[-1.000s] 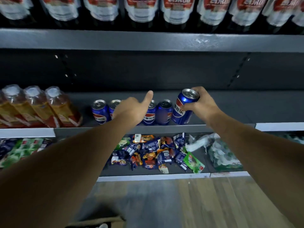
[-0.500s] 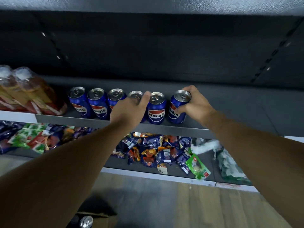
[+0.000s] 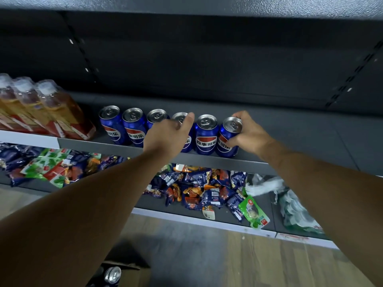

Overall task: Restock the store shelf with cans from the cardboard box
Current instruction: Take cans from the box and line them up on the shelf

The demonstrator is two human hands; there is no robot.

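1. A wooden floor (image 3: 259,266) lies below me. The cardboard box (image 3: 136,278) sits well beneath my fingers, with one spare can (image 3: 113,274) inside.
2. Snack packets (image 3: 199,189) lie under both hands.
3. On the shelf (image 3: 207,160), my right hand (image 3: 248,133) curls its fingers round the end can (image 3: 228,141), which stands upright.
4. My left hand (image 3: 165,137) covers the fourth can (image 3: 179,117), thumb alongside. I cannot tell whether its fingers grip.
5. Bottles (image 3: 51,108) stand far left of my fingers.

A shop: dark metal shelf (image 3: 290,129) tiers carry a row of blue cola cans (image 3: 132,125), bottled drinks (image 3: 51,108) and heaped snack packets (image 3: 199,189).
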